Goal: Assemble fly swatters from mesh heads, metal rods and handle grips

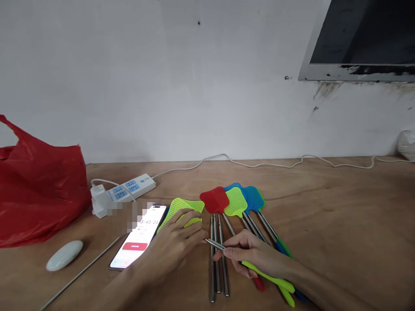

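My left hand [181,235] is closed at the edge of yellow-green fly swatter heads [181,206], its fingers bent over the mesh and partly hiding it. Between my right hand's [248,252] thumb and fingers is a thin metal rod [216,245], apparently ending in a yellow-green handle [275,278]. The rod's tip points left, close to my left fingertips; whether they touch is hard to see. Under the rod lie three loose metal rods [218,272]. Beyond are swatters with a red head [214,199], a yellow-green head [236,202] and blue heads [254,198].
Left of my left hand lies a lit phone [141,237]. Behind it are a white power strip [132,190] with a plugged-in charger [100,199] and cables. A white oval case [65,255] and a red plastic bag [42,185] are at the left. A wall [181,86] borders the wooden table [350,233].
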A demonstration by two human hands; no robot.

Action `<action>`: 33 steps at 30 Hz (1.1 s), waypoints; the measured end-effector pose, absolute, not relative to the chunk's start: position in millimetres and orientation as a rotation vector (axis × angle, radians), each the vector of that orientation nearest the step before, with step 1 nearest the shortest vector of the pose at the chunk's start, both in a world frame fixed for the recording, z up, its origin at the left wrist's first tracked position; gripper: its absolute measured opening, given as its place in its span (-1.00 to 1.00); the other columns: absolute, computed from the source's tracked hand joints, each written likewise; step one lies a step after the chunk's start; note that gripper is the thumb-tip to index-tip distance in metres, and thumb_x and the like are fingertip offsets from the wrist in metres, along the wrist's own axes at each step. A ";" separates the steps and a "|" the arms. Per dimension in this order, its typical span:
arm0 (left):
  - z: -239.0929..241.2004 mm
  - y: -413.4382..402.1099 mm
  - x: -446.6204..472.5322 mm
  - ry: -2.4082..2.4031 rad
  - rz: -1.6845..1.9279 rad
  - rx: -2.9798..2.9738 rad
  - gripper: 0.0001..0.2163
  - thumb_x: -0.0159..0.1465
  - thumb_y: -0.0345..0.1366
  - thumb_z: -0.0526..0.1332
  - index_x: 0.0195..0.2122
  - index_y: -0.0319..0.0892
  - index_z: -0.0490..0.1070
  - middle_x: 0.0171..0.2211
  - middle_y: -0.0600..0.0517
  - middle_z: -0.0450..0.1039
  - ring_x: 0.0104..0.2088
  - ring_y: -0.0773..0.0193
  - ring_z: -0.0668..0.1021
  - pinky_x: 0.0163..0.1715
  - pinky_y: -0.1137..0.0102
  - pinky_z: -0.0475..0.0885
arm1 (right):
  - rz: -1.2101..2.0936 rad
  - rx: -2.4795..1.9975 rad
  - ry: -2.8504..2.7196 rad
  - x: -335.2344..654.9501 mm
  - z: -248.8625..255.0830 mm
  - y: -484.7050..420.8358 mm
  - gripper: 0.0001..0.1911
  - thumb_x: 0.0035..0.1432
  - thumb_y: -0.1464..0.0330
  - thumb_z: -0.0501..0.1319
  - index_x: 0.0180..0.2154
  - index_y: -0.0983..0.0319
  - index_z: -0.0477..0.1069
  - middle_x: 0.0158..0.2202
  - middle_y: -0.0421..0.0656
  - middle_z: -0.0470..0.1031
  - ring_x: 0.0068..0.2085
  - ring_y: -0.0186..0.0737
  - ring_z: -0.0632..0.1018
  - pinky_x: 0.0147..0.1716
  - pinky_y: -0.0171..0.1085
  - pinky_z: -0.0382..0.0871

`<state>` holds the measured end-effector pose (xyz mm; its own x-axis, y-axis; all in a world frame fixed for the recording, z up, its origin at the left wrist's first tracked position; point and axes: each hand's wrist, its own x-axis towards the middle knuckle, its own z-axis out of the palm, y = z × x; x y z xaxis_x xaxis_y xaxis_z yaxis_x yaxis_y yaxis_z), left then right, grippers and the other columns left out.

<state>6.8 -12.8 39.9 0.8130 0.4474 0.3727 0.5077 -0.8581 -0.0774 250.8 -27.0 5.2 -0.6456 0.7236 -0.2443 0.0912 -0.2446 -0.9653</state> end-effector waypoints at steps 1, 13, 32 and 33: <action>39.4 -12.3 6.3 -0.755 -0.518 -2.821 -0.64 0.17 -0.69 0.04 -0.15 -0.14 0.41 -0.20 0.03 0.52 0.01 0.03 0.43 0.08 0.13 0.28 | 1.935 -0.985 -1.582 250.9 5.7 -26.7 -0.50 0.17 0.04 0.26 -0.16 0.37 0.59 -0.69 -0.34 0.29 -0.71 -0.51 0.20 -0.71 -0.46 0.03; 38.5 -8.2 9.2 -0.708 -0.569 -2.806 -0.63 0.18 -0.70 0.04 -0.16 -0.15 0.43 -0.21 0.02 0.55 0.02 0.05 0.45 0.06 0.14 0.32 | 1.918 -0.945 -1.613 255.3 8.8 -24.1 -0.51 0.17 0.04 0.26 -0.17 0.35 0.60 -0.69 -0.34 0.29 -0.71 -0.52 0.20 -0.72 -0.47 0.04; 37.2 -15.6 8.0 -0.771 -0.677 -2.981 -0.75 0.37 -0.54 0.01 -0.34 -0.16 0.40 -0.41 0.01 0.42 -0.30 0.14 0.41 -0.27 0.27 0.33 | 1.961 -1.042 -1.753 264.2 29.4 -29.1 -0.58 0.23 0.10 0.21 -0.19 0.33 0.60 -0.70 -0.34 0.30 -0.73 -0.51 0.25 -0.74 -0.48 0.06; 36.5 -15.0 4.2 -0.796 -0.694 -2.984 -0.75 0.39 -0.53 0.00 -0.33 -0.16 0.40 -0.41 0.01 0.42 -0.29 0.14 0.42 -0.26 0.26 0.33 | 1.960 -1.045 -1.758 268.9 30.1 -30.2 -0.57 0.23 0.09 0.21 -0.20 0.33 0.60 -0.70 -0.34 0.31 -0.73 -0.51 0.24 -0.73 -0.48 0.06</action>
<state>4.2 -15.0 36.5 0.7775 0.4791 0.4074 0.4686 -0.8734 0.1328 268.9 -30.2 30.1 -0.6867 0.6576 -0.3098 0.2367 -0.2007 -0.9506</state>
